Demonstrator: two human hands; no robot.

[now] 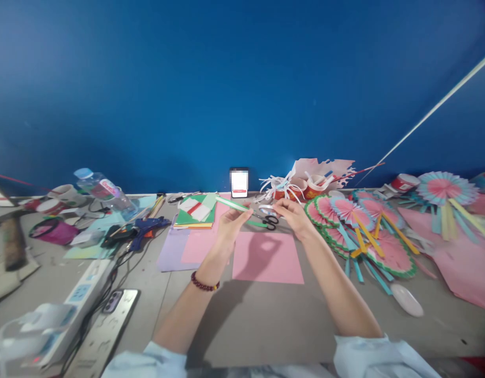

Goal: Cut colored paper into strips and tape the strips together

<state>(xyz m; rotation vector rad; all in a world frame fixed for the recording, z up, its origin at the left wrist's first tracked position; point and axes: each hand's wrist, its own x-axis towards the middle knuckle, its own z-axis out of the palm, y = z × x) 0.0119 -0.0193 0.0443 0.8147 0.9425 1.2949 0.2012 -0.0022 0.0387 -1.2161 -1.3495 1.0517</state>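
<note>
My left hand (233, 223) is closed, pinching a narrow green-and-white paper strip (231, 203) that points up and to the left. Between the fingertips of my right hand (292, 215) is a small white ring that looks like a roll of tape (268, 209). Both hands are raised above a pink paper sheet (268, 258), which bears their shadow. Black-handled scissors (271, 222) lie between and beyond the hands, close to a green strip (256, 224). Whether tape runs between the two hands is too small to tell.
Left stand stacked coloured papers (195, 211), a blue glue gun (145, 231), a tilted bottle (106, 191), a power strip (74, 310) and a phone (108, 331). Right lie paper fans (388, 252), paper cups (316, 186) and a white oval object (406, 300). A lit screen (239, 182) leans against the blue wall.
</note>
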